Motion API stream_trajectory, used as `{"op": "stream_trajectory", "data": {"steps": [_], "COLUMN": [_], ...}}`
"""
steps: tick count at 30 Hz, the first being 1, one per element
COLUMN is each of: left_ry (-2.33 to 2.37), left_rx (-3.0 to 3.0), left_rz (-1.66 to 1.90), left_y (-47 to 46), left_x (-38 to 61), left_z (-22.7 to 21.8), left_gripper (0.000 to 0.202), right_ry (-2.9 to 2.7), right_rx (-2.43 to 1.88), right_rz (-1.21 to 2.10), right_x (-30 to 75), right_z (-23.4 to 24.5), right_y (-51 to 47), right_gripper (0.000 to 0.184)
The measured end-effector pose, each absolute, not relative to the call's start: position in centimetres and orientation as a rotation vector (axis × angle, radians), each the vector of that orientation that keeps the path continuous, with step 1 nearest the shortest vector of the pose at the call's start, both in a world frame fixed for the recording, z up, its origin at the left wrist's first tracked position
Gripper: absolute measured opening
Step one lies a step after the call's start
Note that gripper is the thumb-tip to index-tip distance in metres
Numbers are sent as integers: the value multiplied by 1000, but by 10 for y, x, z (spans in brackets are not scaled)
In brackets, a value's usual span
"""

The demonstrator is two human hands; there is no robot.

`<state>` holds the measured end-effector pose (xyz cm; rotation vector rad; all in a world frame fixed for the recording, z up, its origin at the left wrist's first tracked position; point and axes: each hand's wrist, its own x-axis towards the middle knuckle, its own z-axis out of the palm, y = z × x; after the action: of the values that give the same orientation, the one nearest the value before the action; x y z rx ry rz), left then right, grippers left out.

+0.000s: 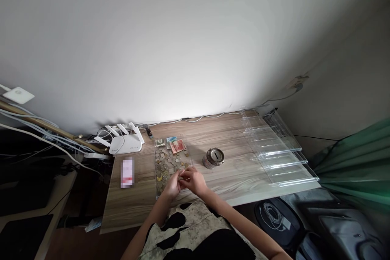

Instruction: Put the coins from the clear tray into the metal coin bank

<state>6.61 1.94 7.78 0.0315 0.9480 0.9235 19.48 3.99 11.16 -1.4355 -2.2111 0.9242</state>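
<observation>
A clear tray point(156, 189) lies on the wooden desk point(219, 183), strewn with several coins point(164, 162). Folded banknotes point(176, 145) rest at its far end. My left hand point(173, 186) and my right hand point(195, 180) meet over the tray's near right part, fingers pinched together on small coins point(182, 178). A round metal tin with a slot in its lid point(213, 157) stands just right of the tray, beyond my right hand.
A clear acrylic tiered stand point(274, 146) occupies the desk's right side. A white router point(125, 142) with cables sits at the back left. A small packet point(127, 172) lies left of the tray. A bag point(274, 215) lies on the floor to the right.
</observation>
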Motion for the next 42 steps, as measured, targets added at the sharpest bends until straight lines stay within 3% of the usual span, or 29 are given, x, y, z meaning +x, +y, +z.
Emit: {"op": "stream_trajectory", "data": {"steps": [4, 11, 17, 25, 28, 35, 42], "left_ry": [907, 963, 984, 1099, 1141, 1260, 1298], "left_rx": [4, 102, 335, 348, 340, 206, 157], "left_rz": [872, 923, 892, 904, 914, 954, 971], "left_y": [18, 17, 13, 17, 18, 16, 17], "left_x": [64, 57, 60, 63, 62, 54, 55], "left_z": [71, 63, 61, 59, 64, 62, 66], "left_gripper": [40, 21, 36, 38, 30, 18, 18], "right_ry": [-2161, -1820, -1967, -2006, -1878, -1761, -1819], "right_rx": [-1463, -1529, -1541, -1620, -1678, -2128, -2250], "right_rz": [1003, 1152, 1192, 1101, 967, 299, 219], "right_x": [193, 210, 229, 219, 232, 299, 306], "right_z": [108, 104, 118, 125, 129, 119, 106], "right_y": [42, 50, 57, 53, 62, 102, 107], "right_gripper": [7, 15, 14, 15, 20, 19, 15]}}
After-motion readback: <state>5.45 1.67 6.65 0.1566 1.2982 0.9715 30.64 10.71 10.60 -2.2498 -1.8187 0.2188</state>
